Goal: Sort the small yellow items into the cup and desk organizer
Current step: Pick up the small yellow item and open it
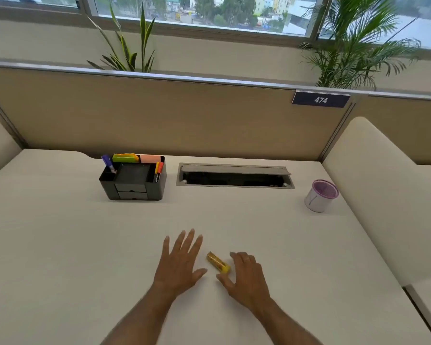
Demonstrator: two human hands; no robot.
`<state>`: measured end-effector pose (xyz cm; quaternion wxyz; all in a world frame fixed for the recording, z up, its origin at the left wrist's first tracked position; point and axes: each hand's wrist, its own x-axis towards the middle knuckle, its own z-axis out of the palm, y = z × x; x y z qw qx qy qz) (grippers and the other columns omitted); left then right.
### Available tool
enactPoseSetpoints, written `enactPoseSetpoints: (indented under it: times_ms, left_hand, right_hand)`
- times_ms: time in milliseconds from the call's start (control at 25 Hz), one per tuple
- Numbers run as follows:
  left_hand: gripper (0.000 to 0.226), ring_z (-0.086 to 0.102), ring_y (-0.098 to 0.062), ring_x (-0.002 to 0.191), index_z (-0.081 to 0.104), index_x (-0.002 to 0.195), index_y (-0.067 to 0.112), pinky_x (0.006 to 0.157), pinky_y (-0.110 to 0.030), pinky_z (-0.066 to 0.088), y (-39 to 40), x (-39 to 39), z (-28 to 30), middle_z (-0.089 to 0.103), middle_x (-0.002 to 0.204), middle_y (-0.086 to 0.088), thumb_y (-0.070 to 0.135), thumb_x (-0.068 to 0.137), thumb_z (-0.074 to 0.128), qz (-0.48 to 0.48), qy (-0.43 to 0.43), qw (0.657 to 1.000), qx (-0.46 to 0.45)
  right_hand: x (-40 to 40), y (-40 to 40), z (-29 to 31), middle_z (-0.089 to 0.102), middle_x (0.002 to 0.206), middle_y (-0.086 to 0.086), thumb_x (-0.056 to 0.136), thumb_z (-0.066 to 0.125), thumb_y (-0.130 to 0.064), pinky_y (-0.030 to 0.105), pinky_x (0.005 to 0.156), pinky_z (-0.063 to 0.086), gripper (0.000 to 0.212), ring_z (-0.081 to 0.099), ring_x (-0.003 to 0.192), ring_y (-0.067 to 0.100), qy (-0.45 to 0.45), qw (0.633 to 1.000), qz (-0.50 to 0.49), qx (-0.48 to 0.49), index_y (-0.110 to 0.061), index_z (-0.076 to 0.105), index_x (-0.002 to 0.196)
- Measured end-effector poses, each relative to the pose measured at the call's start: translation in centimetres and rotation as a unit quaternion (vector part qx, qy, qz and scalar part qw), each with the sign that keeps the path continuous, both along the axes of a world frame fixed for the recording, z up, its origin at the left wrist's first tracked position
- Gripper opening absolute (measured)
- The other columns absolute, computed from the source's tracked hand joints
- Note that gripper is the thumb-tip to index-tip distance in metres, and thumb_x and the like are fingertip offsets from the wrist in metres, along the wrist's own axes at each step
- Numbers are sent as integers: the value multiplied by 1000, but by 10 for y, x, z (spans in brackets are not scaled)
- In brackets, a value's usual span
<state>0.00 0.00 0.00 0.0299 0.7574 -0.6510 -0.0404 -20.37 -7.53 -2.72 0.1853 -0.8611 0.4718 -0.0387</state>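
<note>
A small yellow box-shaped item [218,263] lies on the white desk [60,245] near the front, between my hands. My left hand [181,263] rests flat on the desk just left of it, fingers spread, holding nothing. Just right of the item is my right hand [246,275], fingers curled and apart, thumb close to the item's near end, not gripping it. A black desk organizer [135,181] with markers and sticky notes stands at the back left. A purple mesh cup [321,195] stands at the back right.
An open cable tray [234,176] is set into the desk between the organizer and the cup. A beige partition [184,115] with a "474" label closes off the back. Cream dividers rise at the left and right sides.
</note>
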Motion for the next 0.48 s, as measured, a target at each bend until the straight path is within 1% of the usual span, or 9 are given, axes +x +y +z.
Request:
enactPoseSetpoints:
  times_ms: [80,160,200,240,280,320,360,400,480]
  left_hand:
    - [81,7,-27,149,8,152,29,117,-56,3,-7,-6,-16,8,163,-2,60,89,48,-36,34,998,40]
    - [74,7,-25,149,11,152,31,118,-54,1,-12,-13,-26,8,163,0,51,92,49,-63,51,995,50]
    - [70,14,-26,148,19,151,30,117,-54,7,-15,-16,-30,16,162,0,47,92,53,-74,63,994,41]
    - [65,27,-27,144,32,147,29,115,-56,19,-16,-19,-31,30,158,-2,44,90,60,-87,70,993,27]
    - [60,44,-27,136,47,139,28,109,-55,34,-19,-21,-31,48,148,-2,40,84,69,-94,68,993,14]
    - [54,58,-26,123,60,127,27,100,-51,47,-22,-22,-29,63,133,-1,37,77,77,-93,65,994,-6]
    - [48,67,-24,108,68,115,25,90,-46,55,-26,-23,-29,72,117,1,34,70,83,-83,74,993,-36]
    - [42,70,-24,97,72,106,23,83,-41,58,-30,-22,-29,75,105,1,31,67,86,-74,92,991,-69]
    - [30,70,-26,86,74,97,16,76,-39,58,-39,-19,-25,77,93,-2,26,70,84,-49,156,981,-102]
  right_hand:
    - [3,-3,-4,57,123,-2,81,51,-64,33,89,38,58,51,112,20,-3,1000,6,-16,-22,56,122]
    - [4,-7,-8,61,108,-3,81,55,-60,33,82,38,45,54,102,20,0,999,17,-34,-24,62,107]
    - [5,-9,-8,61,105,-4,82,54,-59,33,81,37,42,54,100,19,0,999,15,-32,-25,62,104]
    - [7,-11,-8,61,103,-5,84,53,-58,32,81,36,39,54,99,18,2,999,17,-32,-26,63,103]
    - [8,-14,-8,62,102,-6,85,52,-56,31,80,36,37,54,98,17,-6,999,19,-31,-27,63,103]
    - [9,-17,-9,63,101,-6,86,52,-54,31,80,37,35,55,97,17,-14,999,21,-35,-27,64,103]
    - [11,-19,-8,64,100,-6,87,54,-52,31,80,39,33,56,96,16,-43,998,23,-29,-26,65,104]
    - [13,-21,-7,66,100,-6,88,57,-48,32,80,42,31,57,95,16,-81,996,25,-22,-25,67,106]
    - [18,-27,-1,69,105,-3,90,64,-38,31,84,49,30,60,96,14,-165,986,26,17,-19,67,113]
